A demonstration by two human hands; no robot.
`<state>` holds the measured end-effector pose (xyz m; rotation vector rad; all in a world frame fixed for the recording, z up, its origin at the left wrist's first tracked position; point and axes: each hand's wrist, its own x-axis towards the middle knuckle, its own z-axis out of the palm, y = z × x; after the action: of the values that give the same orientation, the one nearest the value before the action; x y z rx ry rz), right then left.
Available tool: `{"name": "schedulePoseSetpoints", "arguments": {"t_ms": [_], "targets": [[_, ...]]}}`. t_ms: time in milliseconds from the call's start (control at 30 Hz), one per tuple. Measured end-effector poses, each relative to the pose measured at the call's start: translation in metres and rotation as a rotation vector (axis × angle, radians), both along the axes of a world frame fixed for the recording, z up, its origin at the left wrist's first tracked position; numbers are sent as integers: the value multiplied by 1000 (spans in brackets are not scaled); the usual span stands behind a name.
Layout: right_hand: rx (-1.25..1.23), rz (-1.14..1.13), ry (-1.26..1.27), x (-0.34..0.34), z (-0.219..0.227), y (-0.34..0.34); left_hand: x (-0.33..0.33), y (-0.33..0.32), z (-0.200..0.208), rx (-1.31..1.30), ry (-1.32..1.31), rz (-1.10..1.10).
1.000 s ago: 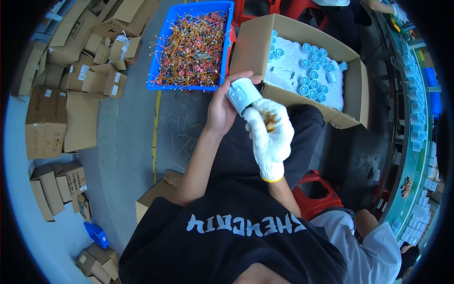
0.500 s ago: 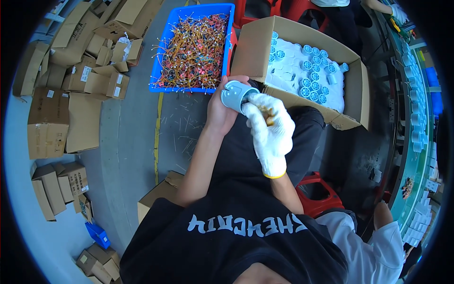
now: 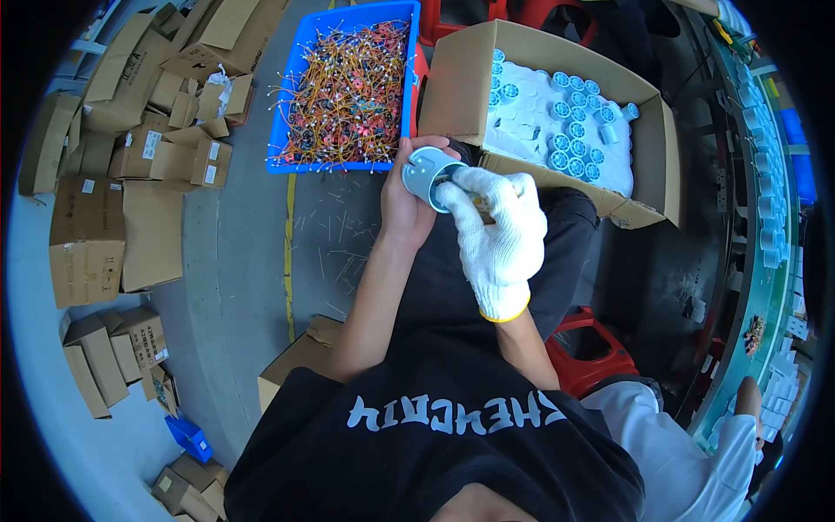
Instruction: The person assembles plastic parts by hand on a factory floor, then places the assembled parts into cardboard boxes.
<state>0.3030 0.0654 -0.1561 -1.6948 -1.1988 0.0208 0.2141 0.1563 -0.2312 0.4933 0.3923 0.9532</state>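
Observation:
My left hand [image 3: 409, 202], bare, is closed around a pale blue-grey plastic cylindrical housing [image 3: 423, 176]. The housing is tilted, with its open end toward my right hand and part of its inside showing. My right hand [image 3: 504, 235] wears a white knit glove with a yellow cuff edge. Its thumb and forefinger reach into the housing's opening in a pinch. What they hold, if anything, is hidden by the glove and the rim.
Ahead on the left stands a blue bin [image 3: 280, 130] heaped with wired small parts. A cardboard box [image 3: 452, 96] at the right holds several blue cylindrical parts. Cartons [image 3: 87, 217] line the left side. A red stool [image 3: 596, 352] and a co-worker's white sleeve [image 3: 731, 452] are near a green bench [image 3: 739, 348].
The housing has tipped so more of its inside shows, and my gloved fingers have gone further into its opening. At the lower right, the co-worker's arm has moved.

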Motion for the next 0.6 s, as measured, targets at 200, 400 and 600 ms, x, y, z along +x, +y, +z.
{"name": "schedulePoseSetpoints", "arguments": {"t_ms": [200, 400, 600], "targets": [[-115, 38, -35, -1, 3, -2, -1, 1, 3, -15, -20, -23], [-66, 30, 59, 0, 1, 4, 1, 1, 11, 32, 35, -63], [-7, 33, 83, -2, -4, 7, -1, 5, 8, 105, 60, -72]]}}
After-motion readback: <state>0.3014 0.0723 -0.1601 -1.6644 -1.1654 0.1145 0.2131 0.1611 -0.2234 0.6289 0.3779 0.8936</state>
